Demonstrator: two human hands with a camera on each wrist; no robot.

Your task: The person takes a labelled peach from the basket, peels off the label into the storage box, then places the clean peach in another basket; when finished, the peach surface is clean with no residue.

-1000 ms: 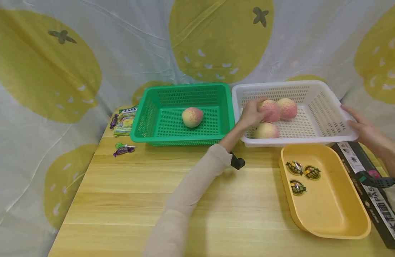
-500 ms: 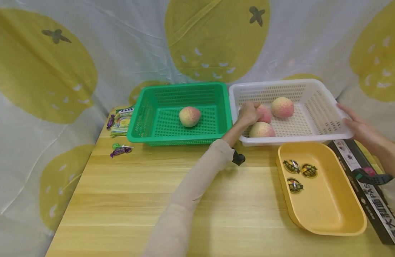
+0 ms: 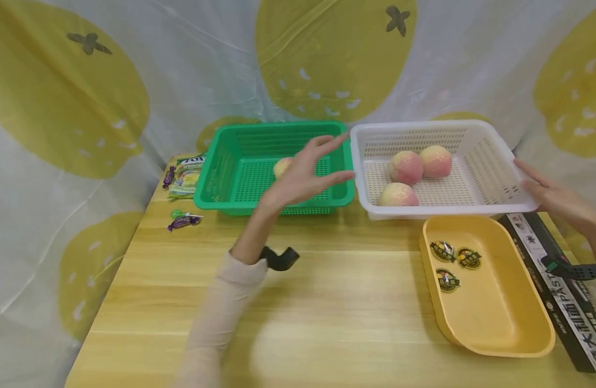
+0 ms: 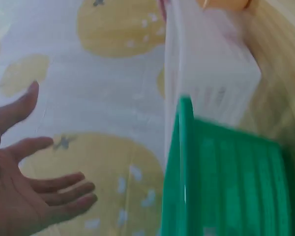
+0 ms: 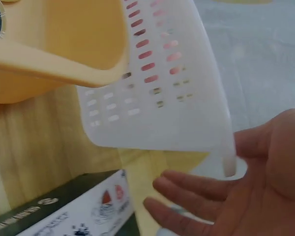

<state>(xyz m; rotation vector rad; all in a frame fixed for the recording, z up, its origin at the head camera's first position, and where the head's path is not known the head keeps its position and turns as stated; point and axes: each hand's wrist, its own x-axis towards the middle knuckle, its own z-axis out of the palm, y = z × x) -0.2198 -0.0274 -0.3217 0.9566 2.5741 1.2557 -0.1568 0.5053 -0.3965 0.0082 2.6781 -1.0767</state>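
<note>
My left hand (image 3: pixel 298 180) is raised over the green basket (image 3: pixel 220 206), fingers spread and holding nothing. Partly hidden behind it, one pink-and-yellow peach (image 3: pixel 281 166) lies in that basket. In the left wrist view the hand (image 4: pixel 19 191) stands apart from the green rim (image 4: pixel 185 147). The white basket (image 3: pixel 453 212) contains a left peach (image 3: pixel 406 167), a right peach (image 3: pixel 436 161) beside it and a front peach (image 3: pixel 399 195). My right hand (image 3: pixel 555 199) rests at that basket's right rim; the right wrist view shows its fingers (image 5: pixel 196 189) extended, not curled round the rim.
A yellow-orange tray (image 3: pixel 497 302) with several round stickers stands in front of the white basket. Beside it lies a long black-and-white pasta box (image 3: pixel 560 302). Left of the green basket are a seasoning packet (image 3: pixel 188 180), purple wrapped candies (image 3: pixel 184 222) and a green lollipop (image 3: pixel 177 214).
My left hand has let go of a peach in the white basket, now lying beside the other two, and has moved left over the green basket. The right hand stays at the rim.
</note>
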